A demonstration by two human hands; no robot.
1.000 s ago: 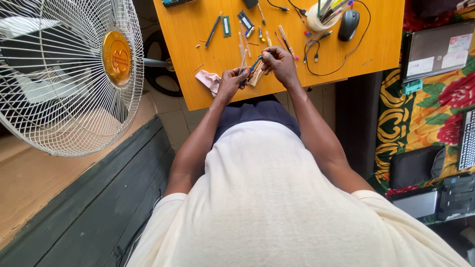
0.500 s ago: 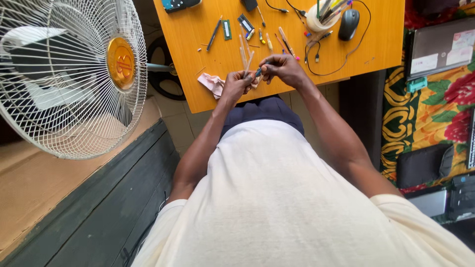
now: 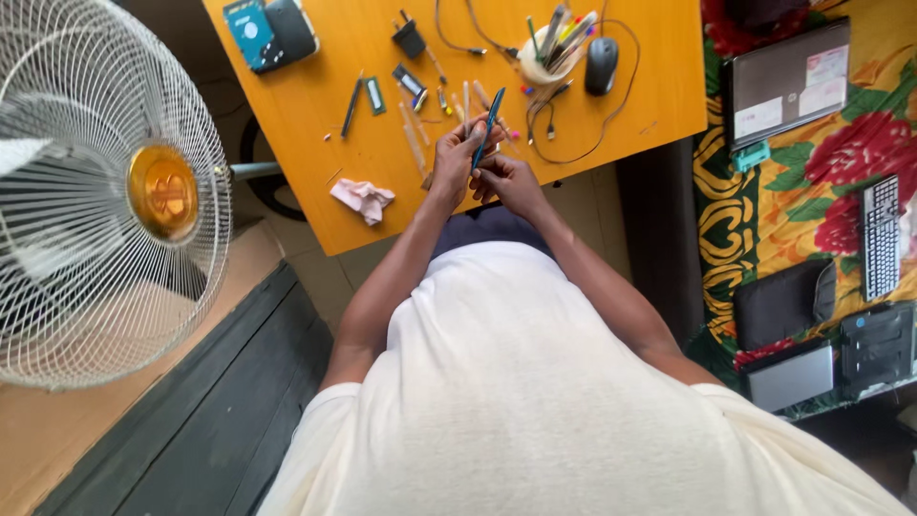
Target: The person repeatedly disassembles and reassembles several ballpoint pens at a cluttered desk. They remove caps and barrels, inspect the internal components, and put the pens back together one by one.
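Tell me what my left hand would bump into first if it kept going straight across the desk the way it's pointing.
Probably the loose sticks and small parts lying on the orange table just beyond the left hand. Farther along that line sits a small black adapter. How high the hand is above the table is unclear.

Home electronics repair corner: orange worktable (image 3: 659,86) strewn with small tools, cables (image 3: 573,143), mouse (image 3: 601,65), hard drive (image 3: 250,29); laptops (image 3: 785,84), keyboard (image 3: 881,234) on floral cloth (image 3: 841,162); standing fan (image 3: 105,191) alongside.

Mouse (image 3: 601,65) right of cup (image 3: 541,65)
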